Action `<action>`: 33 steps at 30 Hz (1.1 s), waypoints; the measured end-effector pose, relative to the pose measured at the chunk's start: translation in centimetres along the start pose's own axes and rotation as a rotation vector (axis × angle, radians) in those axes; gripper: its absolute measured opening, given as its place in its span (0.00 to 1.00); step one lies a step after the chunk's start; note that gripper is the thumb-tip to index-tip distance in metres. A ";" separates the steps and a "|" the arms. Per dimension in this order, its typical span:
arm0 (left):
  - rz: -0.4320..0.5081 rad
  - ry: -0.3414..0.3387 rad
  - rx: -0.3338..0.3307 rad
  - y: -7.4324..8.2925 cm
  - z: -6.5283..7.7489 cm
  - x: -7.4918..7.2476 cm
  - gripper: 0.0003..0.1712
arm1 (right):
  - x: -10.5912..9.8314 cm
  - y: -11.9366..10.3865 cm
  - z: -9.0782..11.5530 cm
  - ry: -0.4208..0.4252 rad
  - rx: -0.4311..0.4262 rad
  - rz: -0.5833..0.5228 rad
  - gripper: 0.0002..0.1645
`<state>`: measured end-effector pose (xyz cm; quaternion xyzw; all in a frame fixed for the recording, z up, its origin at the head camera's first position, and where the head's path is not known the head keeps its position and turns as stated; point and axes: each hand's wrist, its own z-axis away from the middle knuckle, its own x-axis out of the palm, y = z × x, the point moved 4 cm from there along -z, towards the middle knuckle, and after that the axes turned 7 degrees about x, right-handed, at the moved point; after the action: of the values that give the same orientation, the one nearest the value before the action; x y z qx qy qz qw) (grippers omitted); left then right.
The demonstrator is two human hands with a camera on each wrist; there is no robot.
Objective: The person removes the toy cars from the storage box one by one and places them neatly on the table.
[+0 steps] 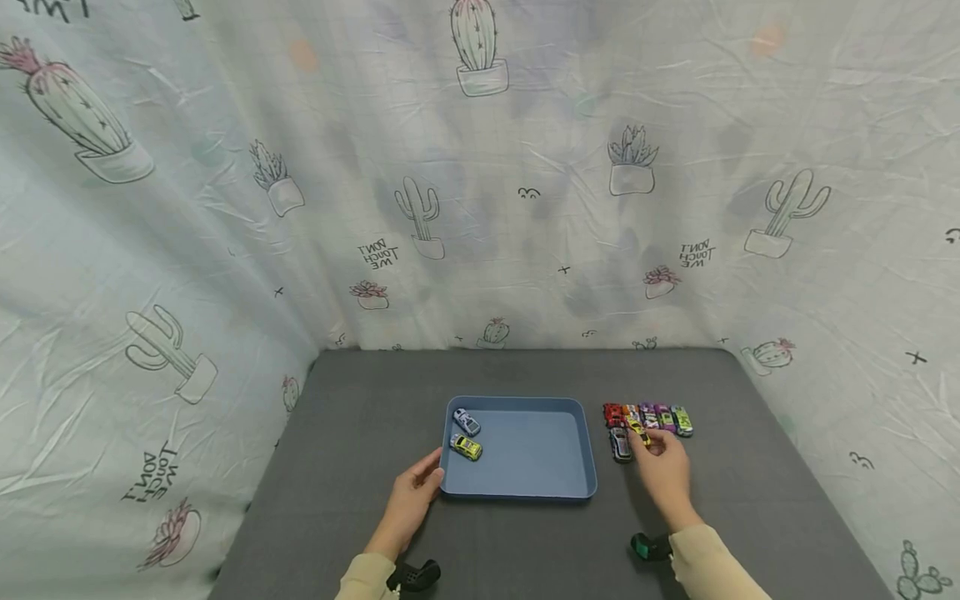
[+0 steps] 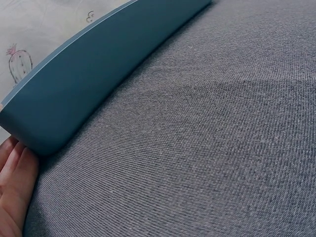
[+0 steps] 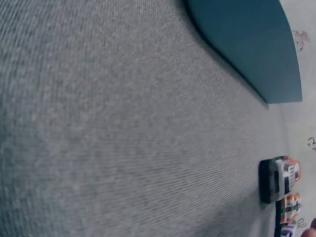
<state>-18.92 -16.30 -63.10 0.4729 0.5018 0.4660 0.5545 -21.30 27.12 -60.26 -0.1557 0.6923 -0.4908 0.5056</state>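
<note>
A shallow blue tray (image 1: 536,450) lies on the grey table. Inside it, near the left wall, are a silver-blue toy car (image 1: 467,422) and a yellow-green toy car (image 1: 466,447). My left hand (image 1: 411,497) rests its fairly straight fingers (image 2: 19,177) against the tray's left side. To the right of the tray, my right hand (image 1: 666,471) pinches a yellow toy car (image 1: 637,428) between thumb and fingers. Just left of that hand stands a black-and-silver toy car (image 1: 620,445). In the right wrist view only a fingertip (image 3: 310,232) shows at the edge.
Behind the right hand stands a close row of several toy cars, among them a red one (image 1: 612,414), an orange one (image 3: 290,207) and a lime-green one (image 1: 682,421). A cactus-print curtain (image 1: 525,167) surrounds the grey tabletop (image 1: 525,542). Both wrists carry black straps.
</note>
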 end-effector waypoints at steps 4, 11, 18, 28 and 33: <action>0.008 0.009 -0.002 0.1 0.0 0.0 0.25 | -0.3 0.4 0.1 0.047 0.018 0.010 0.25; -0.011 0.005 -0.004 0.0 -0.1 0.1 0.25 | -0.1 1.1 0.4 0.025 0.076 0.026 0.27; -0.007 -0.009 -0.013 0.1 -0.1 0.0 0.26 | 0.1 1.7 0.7 0.016 0.113 0.036 0.28; -0.029 0.001 -0.003 0.3 -0.1 0.1 0.25 | 0.6 2.2 0.5 0.032 0.099 0.063 0.31; -0.047 0.014 0.006 0.2 0.1 0.1 0.25 | 0.7 2.3 0.4 0.037 0.082 0.079 0.29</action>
<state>-18.80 -16.14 -62.90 0.4592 0.5181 0.4547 0.5603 -20.62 27.42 -62.57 -0.0984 0.6866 -0.5011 0.5175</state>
